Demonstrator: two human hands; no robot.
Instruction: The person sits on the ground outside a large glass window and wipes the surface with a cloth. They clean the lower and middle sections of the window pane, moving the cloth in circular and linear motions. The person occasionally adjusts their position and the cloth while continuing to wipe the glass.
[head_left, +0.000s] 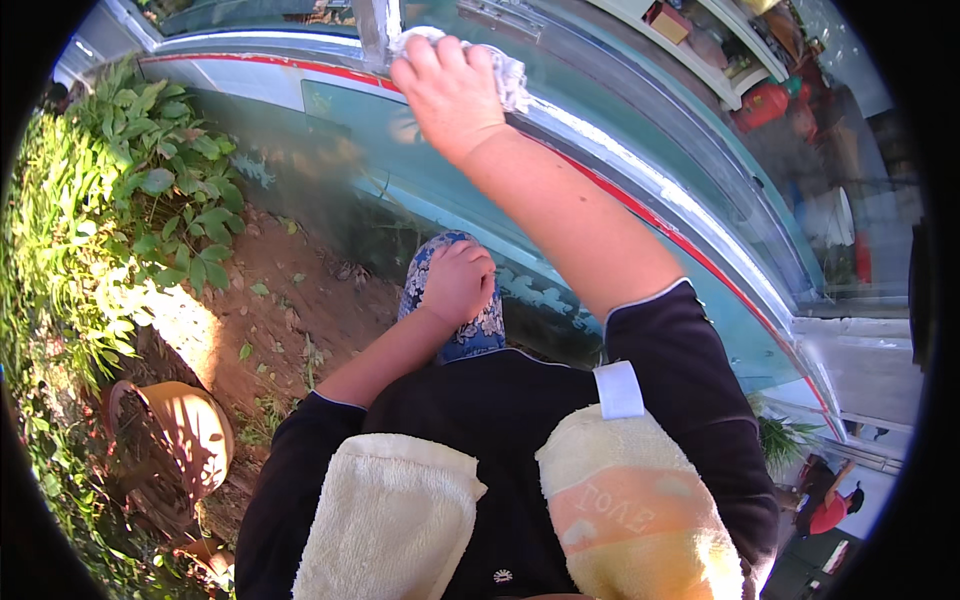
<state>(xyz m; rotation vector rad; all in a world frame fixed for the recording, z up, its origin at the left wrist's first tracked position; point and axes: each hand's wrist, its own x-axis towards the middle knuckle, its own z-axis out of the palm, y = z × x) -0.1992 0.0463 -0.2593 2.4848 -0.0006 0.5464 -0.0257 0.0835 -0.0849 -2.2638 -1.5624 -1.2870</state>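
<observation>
A white cloth (512, 79) is bunched under my right hand (450, 94), pressed on the metal window frame (645, 169) by its upright bar. The fingers curl over the cloth. Below the frame runs a red strip (637, 206) along a teal tiled or glass-like wall panel (360, 135). My left hand (459, 281) rests with curled fingers on my knee, which is covered in blue floral fabric (480, 334); nothing shows in that hand. A cream towel (390, 517) and a towel with an orange band (637, 502) hang over my chest.
Leafy plants (180, 172) grow at the left beside bare soil (300, 277). A large round clay-coloured pot (199, 435) lies at the lower left. Through the window glass, shelves with red objects (761, 105) show. A person in red (829, 514) appears at the lower right.
</observation>
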